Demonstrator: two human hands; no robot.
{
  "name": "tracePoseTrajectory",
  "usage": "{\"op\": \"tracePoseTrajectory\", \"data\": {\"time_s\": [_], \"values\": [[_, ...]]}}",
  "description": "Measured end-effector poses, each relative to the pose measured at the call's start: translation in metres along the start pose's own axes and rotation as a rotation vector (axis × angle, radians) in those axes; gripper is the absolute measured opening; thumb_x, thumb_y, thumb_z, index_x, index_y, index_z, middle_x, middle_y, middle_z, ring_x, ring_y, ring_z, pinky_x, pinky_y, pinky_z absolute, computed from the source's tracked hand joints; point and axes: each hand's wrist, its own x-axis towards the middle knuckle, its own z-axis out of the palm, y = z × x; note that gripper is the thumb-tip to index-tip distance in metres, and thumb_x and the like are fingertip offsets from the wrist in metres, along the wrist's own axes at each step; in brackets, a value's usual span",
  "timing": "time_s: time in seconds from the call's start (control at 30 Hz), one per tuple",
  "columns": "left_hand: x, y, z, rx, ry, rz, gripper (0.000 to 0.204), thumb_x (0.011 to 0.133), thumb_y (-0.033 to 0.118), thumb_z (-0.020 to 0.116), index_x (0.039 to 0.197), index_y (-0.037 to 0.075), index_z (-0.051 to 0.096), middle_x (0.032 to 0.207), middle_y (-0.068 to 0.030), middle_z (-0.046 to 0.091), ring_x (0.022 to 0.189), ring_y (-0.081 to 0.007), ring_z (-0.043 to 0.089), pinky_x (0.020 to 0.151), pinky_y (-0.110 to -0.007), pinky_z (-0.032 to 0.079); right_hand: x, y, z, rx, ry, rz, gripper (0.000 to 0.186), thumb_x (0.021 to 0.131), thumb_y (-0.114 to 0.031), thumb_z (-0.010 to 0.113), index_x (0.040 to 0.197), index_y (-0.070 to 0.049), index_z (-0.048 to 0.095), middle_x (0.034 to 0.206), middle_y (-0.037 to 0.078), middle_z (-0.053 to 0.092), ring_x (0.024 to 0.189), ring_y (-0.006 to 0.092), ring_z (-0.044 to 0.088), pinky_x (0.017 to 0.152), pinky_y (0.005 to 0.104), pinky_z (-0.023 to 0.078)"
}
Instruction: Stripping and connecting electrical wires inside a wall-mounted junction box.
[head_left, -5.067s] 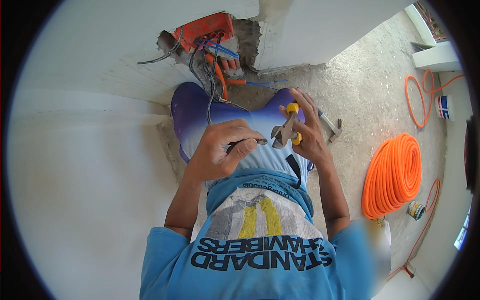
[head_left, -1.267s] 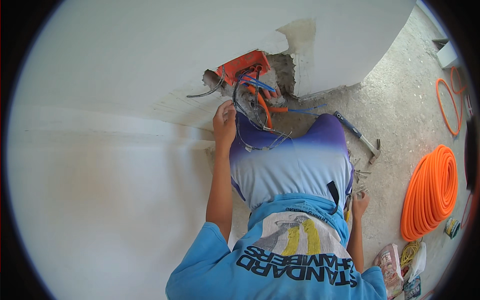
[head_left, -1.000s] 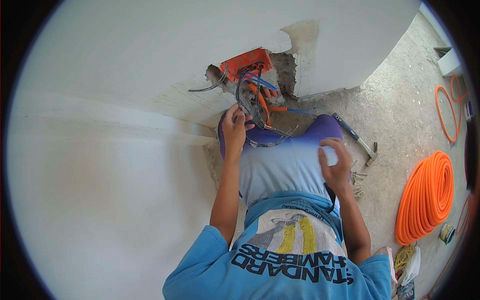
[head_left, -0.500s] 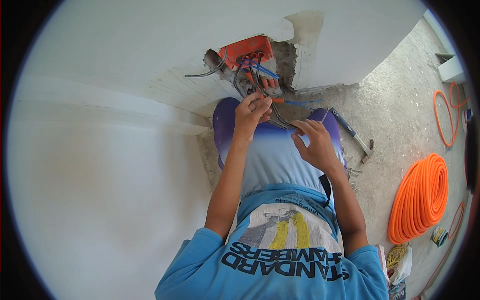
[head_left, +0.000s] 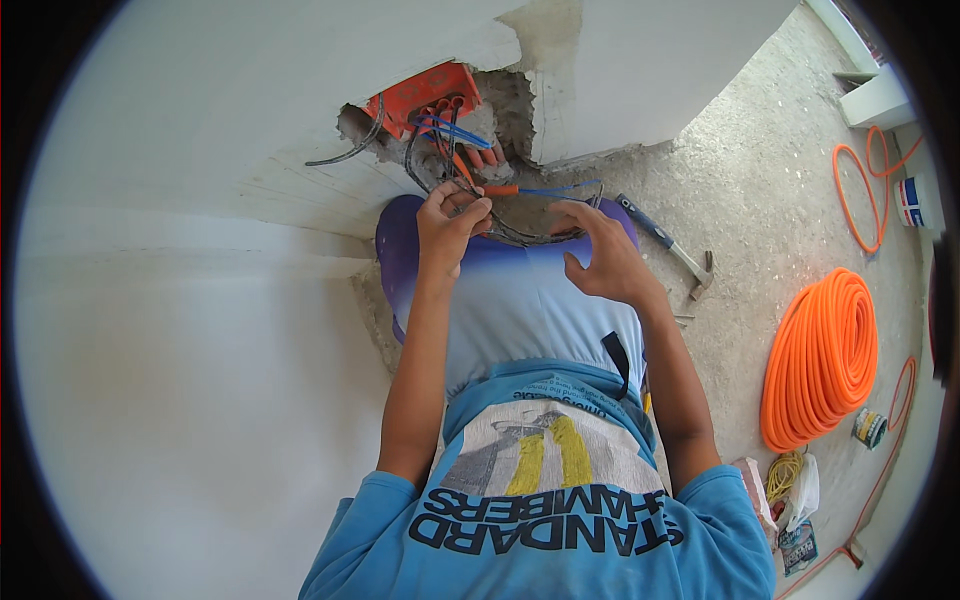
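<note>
My left hand [head_left: 447, 228] is closed on dark cables [head_left: 520, 236], which hang down from the red electrical box [head_left: 405, 95] set in a broken opening in the wall. My right hand [head_left: 607, 262] is at the lower length of these cables, fingertips near or touching them, thumb spread away from the fingers. Blue wires [head_left: 462, 135] leave the box, and orange conduit [head_left: 499, 190] sits below it, just above my knees.
A hammer [head_left: 662, 240] lies right of my knee on the rough concrete floor [head_left: 730, 180]. Further right are a large orange coil [head_left: 818, 360], loose orange tubing [head_left: 860, 215], a bucket [head_left: 910, 200], a small can [head_left: 869, 428] and plastic bags [head_left: 800, 495]. The white wall [head_left: 200, 350] borders my left.
The yellow-handled pliers held five seconds ago have left my right hand. It came up from beside my hip to the cables, while my left hand slid along them.
</note>
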Motion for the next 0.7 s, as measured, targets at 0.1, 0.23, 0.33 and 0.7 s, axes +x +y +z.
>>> {"op": "tracePoseTrajectory", "data": {"time_s": [0.1,0.23,0.33,0.7], "values": [[0.003,0.001,0.000,-0.016,0.004,-0.042,0.041,0.075,-0.001,0.069,0.110,-0.002,0.048,0.089,-0.0069,0.062,0.072,-0.0126,0.064,0.062,-0.025,0.056,0.001,0.005,-0.001,-0.046,0.015,-0.073,0.054,0.069,-0.001,0.059,0.122,-0.004,0.049,0.099,0.012,0.066,0.098,0.0303,0.059,0.097,0.0394,0.039],[0.002,-0.004,0.002,0.027,-0.033,-0.080,0.041,0.077,-0.004,0.065,0.113,0.000,0.046,0.091,-0.0071,0.064,0.083,-0.0167,0.066,0.071,-0.028,0.056,0.006,0.019,0.002,-0.242,0.000,-0.140,0.036,0.075,-0.002,0.060,0.111,-0.003,0.056,0.095,0.012,0.066,0.091,0.0294,0.058,0.095,0.0400,0.037],[-0.010,-0.012,0.014,-0.030,-0.076,-0.063,0.050,0.077,-0.005,0.066,0.120,0.000,0.041,0.101,-0.0080,0.061,0.089,-0.0192,0.065,0.075,-0.030,0.056,0.007,0.018,0.006,-0.201,0.048,-0.122,0.023,0.079,-0.004,0.062,0.102,-0.003,0.060,0.088,0.012,0.065,0.087,0.0299,0.057,0.089,0.0397,0.039],[-0.058,-0.041,0.001,-0.055,-0.122,-0.149,0.055,0.080,-0.005,0.061,0.130,0.002,0.041,0.096,-0.0033,0.055,0.083,-0.0114,0.059,0.065,-0.025,0.054,-0.002,0.021,0.007,-0.136,0.188,-0.015,0.014,0.083,-0.002,0.059,0.096,-0.002,0.063,0.082,0.011,0.061,0.079,0.0270,0.058,0.072,0.0363,0.045]]}}
